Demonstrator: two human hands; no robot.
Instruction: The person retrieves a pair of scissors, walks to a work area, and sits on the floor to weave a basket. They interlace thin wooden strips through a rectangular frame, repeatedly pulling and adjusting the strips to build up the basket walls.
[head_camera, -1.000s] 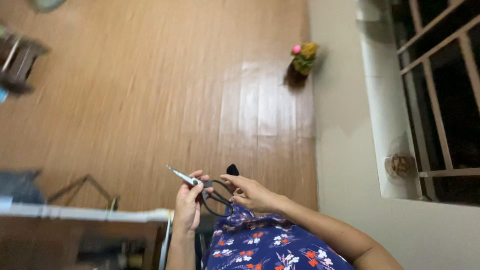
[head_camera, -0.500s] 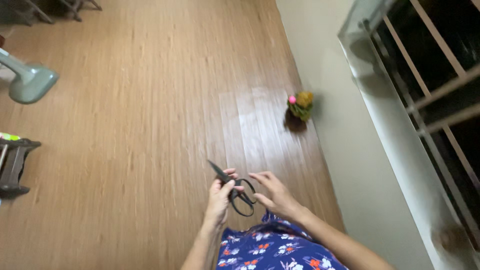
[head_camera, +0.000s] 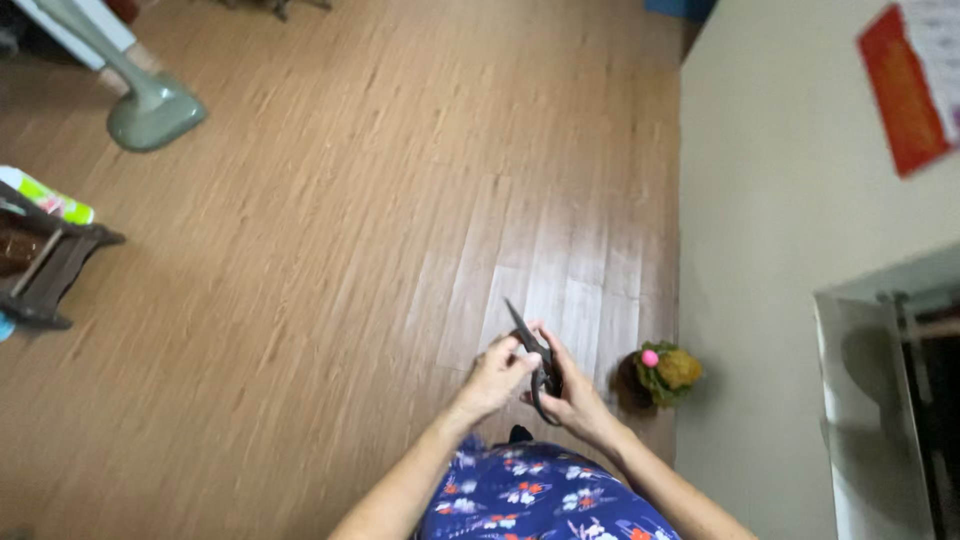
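Both my hands hold a pair of black-handled scissors (head_camera: 533, 352) above the wooden floor, low in the head view. My left hand (head_camera: 496, 377) grips the scissors near the blades, which point up and to the left. My right hand (head_camera: 572, 392) has its fingers in or around the dark handle loops. The blades look closed together. My forearms come up from a blue flowered garment (head_camera: 540, 498) at the bottom edge.
A small green, yellow and pink toy (head_camera: 665, 370) lies on the floor by the beige wall (head_camera: 790, 250). A pale green fan base (head_camera: 150, 112) stands at the upper left. A dark wooden rack (head_camera: 45, 265) is at the left edge. A window frame (head_camera: 890, 400) is at the right.
The view has swung: the toy now lies right of my hands, the fan base has moved into the upper left. My hands have closed in together on the scissors.
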